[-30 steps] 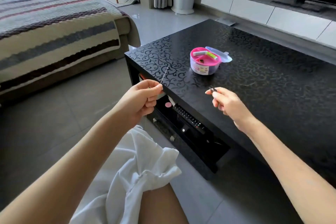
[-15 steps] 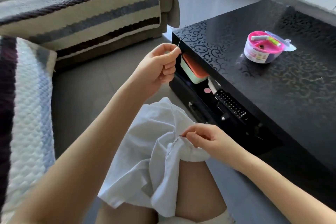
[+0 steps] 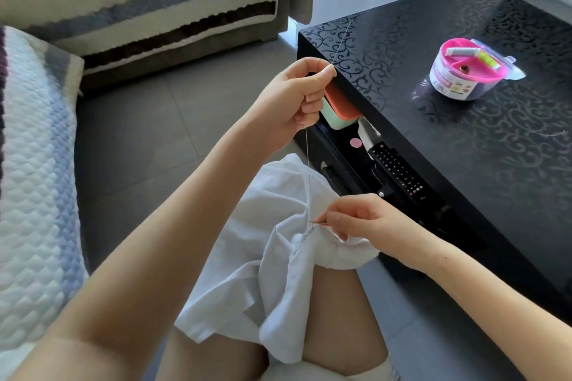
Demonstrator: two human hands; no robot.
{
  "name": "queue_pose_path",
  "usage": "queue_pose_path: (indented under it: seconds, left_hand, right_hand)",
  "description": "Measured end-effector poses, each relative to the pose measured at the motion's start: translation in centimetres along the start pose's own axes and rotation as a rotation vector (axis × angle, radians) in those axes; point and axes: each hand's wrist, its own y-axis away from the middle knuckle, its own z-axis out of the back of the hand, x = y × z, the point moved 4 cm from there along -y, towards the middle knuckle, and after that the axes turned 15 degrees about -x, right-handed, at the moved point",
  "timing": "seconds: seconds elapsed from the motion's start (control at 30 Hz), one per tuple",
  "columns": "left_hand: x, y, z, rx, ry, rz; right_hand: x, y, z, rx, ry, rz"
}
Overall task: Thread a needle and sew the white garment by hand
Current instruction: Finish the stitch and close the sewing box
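Black coffee table beside the lap | left hand pinches needle, raised | thread runs to white garment on lap | right hand pinches seam | advice: draw snug, without puckering

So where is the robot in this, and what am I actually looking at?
There is no machine here. These are a person's two bare hands, filmed by one wide camera worn on the head, which looks down at the lap. The left hand pinches a thread that runs down to the white garment on the knees. The right hand pinches the garment's seam. Something small and dark at its fingers may be the needle, but it is too fine to tell. On the black table stands a pink sewing box, open. A remote control lies on the shelf beneath.
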Motion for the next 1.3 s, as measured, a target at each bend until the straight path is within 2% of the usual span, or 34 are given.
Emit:
queue_pose_path:
  seconds: [0.27, 0.57, 0.9, 1.1, 1.3]
  left_hand:
    - [0.5, -0.2, -0.6, 0.007, -0.008, -0.001]
    - [0.6, -0.4, -0.9, 0.015, 0.000, -0.001]
    - [1.0, -0.6, -0.8, -0.006, -0.017, 0.001]
    - [1.8, -0.6, -0.3, -0.113, -0.045, -0.041]
    - [4.2, -0.4, -0.3, -0.289, -0.031, -0.165]
  right_hand:
    - [-0.3, 0.0, 0.8, 0.020, -0.014, -0.015]
    - [0.5, -0.4, 0.2, 0.055, 0.083, -0.005]
    - [0.9, -0.3, 0.0, 0.053, 0.054, -0.020]
    - [0.9, -0.1, 0.3, 0.015, 0.010, -0.008]
    - [1.2, 0.4, 1.2, 0.008, -0.115, -0.007]
